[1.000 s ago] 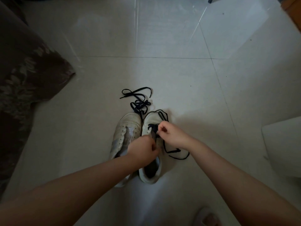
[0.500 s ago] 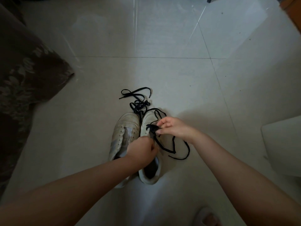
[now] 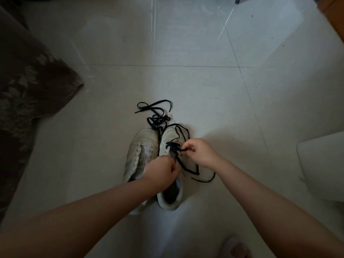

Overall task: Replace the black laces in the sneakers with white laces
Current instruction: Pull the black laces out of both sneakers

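Observation:
Two white sneakers stand side by side on the tiled floor, toes pointing away from me. The left sneaker (image 3: 142, 146) has bare eyelets. The right sneaker (image 3: 170, 138) still carries a black lace (image 3: 187, 169) in its lower eyelets, with loose loops trailing to its right. My right hand (image 3: 200, 152) pinches this lace just right of the eyelets. My left hand (image 3: 161, 169) is closed on the right sneaker's tongue area, holding the shoe. A loose black lace (image 3: 155, 114) lies tangled on the floor just beyond the toes. No white laces are visible.
A dark patterned fabric (image 3: 26, 94) covers the left side. A white rounded object (image 3: 323, 164) sits at the right edge. A slippered foot (image 3: 235, 247) shows at the bottom. An orange-brown edge (image 3: 333, 13) is at the top right.
My right hand has moved right and slightly down, drawing more black lace out of the right sneaker. My left hand has stayed on the shoe.

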